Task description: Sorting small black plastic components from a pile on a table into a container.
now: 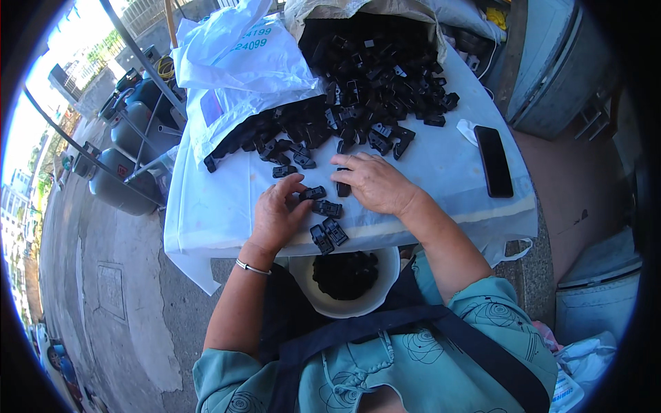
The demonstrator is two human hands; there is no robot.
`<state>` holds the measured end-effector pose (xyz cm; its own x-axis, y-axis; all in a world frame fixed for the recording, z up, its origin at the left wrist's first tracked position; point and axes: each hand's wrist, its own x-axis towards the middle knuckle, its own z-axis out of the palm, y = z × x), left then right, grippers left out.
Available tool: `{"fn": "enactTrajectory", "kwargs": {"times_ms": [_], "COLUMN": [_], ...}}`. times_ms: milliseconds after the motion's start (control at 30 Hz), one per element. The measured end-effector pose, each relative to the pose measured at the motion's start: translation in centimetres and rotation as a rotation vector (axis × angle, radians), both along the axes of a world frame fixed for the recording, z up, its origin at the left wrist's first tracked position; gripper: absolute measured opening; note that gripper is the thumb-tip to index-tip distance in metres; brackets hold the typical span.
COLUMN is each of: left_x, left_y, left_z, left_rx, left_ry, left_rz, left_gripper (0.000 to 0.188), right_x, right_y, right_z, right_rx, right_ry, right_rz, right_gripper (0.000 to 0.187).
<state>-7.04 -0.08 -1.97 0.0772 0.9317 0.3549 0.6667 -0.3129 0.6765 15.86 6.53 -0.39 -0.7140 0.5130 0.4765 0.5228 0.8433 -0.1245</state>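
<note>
Thumb and fingers of my left hand [277, 212] are curled round the near end of a small black plastic part [312, 193]. My right hand [377, 183] has its fingertips closed over another black part, a dark upright piece [343, 183], partly covered by the fingers; its thumb is hidden. Between the hands and the table's front edge lie a black clip-like part [327, 208] and a pair side by side [328, 235]. Just beyond my fingers, a large heap of similar black parts [385, 82] spreads over the white-covered table [441, 165].
A white plastic bag [241, 62] and an open sack [296, 14] with black parts stand at the back. A phone [494, 162] lies at the right. Below the front edge, a white basin [323, 306] holds dark pieces. Grey gas cylinders [120, 182] stand left.
</note>
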Motion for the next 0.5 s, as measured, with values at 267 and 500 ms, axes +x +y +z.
{"fn": "enactTrajectory", "kwargs": {"times_ms": [267, 500], "left_x": [0.2, 0.2], "left_y": [0.0, 0.2], "left_z": [0.2, 0.1], "left_rx": [-0.041, -0.043], "left_ry": [-0.063, -0.089], "left_rz": [-0.050, -0.064], "left_gripper": [0.054, 0.052], "right_x": [-3.2, -3.0], "right_y": [-1.6, -2.7], "right_z": [0.1, -0.4], "right_rx": [-0.343, -0.113], "right_ry": [0.233, 0.155], "right_rz": [0.127, 0.109], "right_gripper": [0.027, 0.025]}}
